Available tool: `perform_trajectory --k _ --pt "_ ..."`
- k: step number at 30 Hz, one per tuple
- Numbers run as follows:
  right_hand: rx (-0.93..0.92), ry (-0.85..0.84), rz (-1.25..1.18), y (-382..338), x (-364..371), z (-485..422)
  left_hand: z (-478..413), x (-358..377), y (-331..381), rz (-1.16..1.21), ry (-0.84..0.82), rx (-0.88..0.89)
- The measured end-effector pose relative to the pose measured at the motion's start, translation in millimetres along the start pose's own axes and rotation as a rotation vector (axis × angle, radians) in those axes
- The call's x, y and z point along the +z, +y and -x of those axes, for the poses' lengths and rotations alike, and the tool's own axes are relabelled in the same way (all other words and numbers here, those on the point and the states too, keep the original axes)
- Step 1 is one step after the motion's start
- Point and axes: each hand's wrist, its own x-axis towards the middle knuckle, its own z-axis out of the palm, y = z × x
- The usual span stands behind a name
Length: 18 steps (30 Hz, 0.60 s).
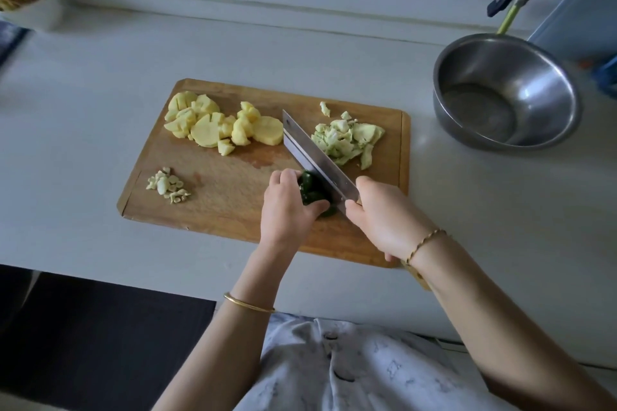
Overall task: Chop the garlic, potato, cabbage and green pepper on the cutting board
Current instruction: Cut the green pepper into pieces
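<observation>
Fingers of the left hand are curled on the pepper near the board's front edge; bare wood is left between them and the garlic. Potato is heaped beyond them, cabbage beyond the right hand, by which the knife handle is gripped. A steel bowl is set on the tabletop farther right.
</observation>
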Motion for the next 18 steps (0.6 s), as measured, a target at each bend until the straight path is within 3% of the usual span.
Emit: perform_trajectory --k 18 --pt "-0.008 -0.006 0.062 6.9 1.1 14.0 -1.4 -0.1 3.3 -0.025 -0.023 -0.029"
